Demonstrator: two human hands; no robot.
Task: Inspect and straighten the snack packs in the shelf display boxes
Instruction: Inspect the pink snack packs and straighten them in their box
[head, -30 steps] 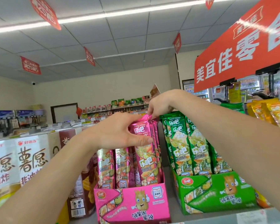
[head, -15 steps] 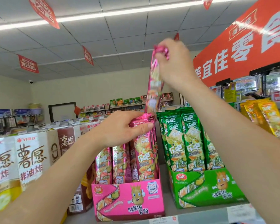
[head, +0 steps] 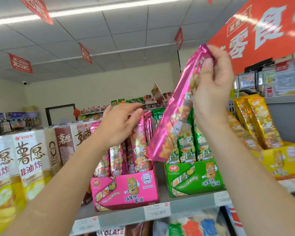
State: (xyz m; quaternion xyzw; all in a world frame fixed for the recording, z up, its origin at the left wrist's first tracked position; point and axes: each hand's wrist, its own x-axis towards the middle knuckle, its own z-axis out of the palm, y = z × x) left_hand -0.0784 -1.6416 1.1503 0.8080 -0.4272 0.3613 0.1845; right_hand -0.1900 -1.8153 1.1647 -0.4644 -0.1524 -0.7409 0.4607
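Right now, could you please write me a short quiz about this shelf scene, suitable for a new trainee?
1. True or false: the right hand grips a green pack.
2. Choose one: the left hand is A) open, with relaxed fingers; B) pinching a pack; C) out of view.
3. Fill in: the display box beside the pink display box, on its right, is ___ in colour.

Key
1. False: it grips a pink snack pack, lifted above the boxes.
2. A.
3. Green: it is the green display box.
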